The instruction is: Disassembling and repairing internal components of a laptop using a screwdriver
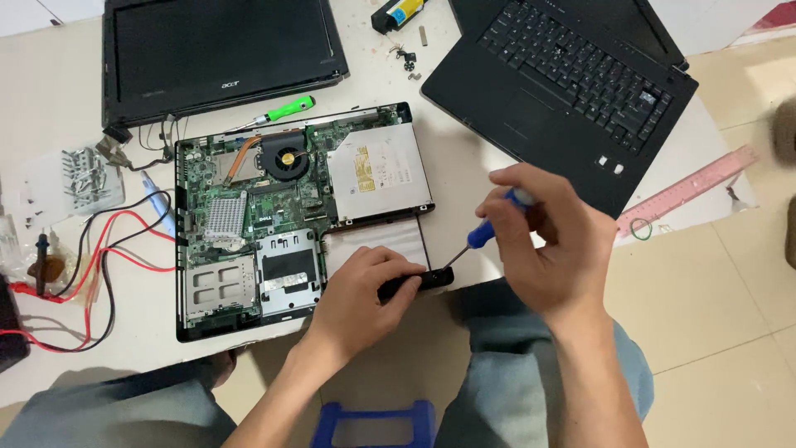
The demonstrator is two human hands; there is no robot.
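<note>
Left hand (365, 286) pins a small black part (423, 280) at the opened laptop's (249, 216) corner; right hand (551, 241), just beside, grips a blue screwdriver (481, 235) angled down-left onto it.

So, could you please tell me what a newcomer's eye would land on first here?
The opened laptop base with its bare green circuit board lies mid-table. At its front right corner the right hand holds a blue-handled screwdriver against a small black part steadied by the left hand.
</note>
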